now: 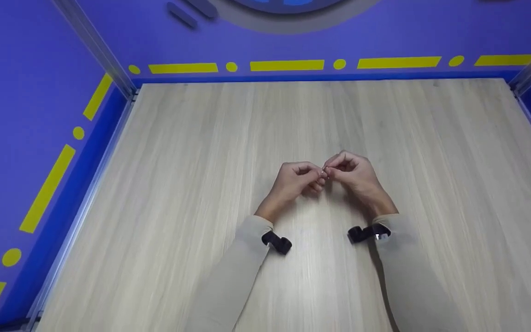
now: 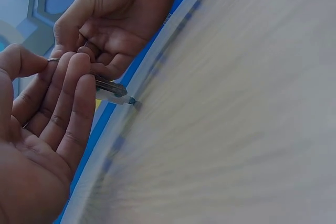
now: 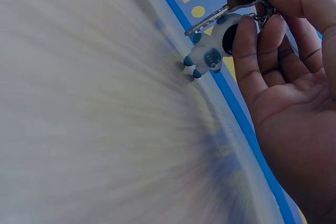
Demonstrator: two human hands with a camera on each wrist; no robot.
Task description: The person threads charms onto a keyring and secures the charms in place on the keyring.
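A thin metal ring [image 2: 53, 59] sits between the fingertips of both hands, above the tabletop [image 1: 210, 152]; neither hand is clearly nearer. It shows as a short bright wire, so its exact plane cannot be told, and that is probably what the coming move turns on.

From the ring's cluster hang a key [image 3: 223, 11], a short chain [image 3: 266, 11] and a small white-and-blue figure [image 3: 210, 53]. The key's blade slants down toward the tabletop, its long axis running roughly alongside the figure's. The figure hangs feet down, its head just beside the right hand's fingers; whether the feet touch the wood is unclear.

The left hand [image 1: 293, 180] pinches the ring between thumb and forefinger, its other fingers extended together. The right hand [image 1: 356, 174] appears to pinch the same ring near the key's head, thumb against forefinger. The fingertips nearly meet. Beyond the tabletop stands a blue wall [image 1: 293, 46] with yellow markings.
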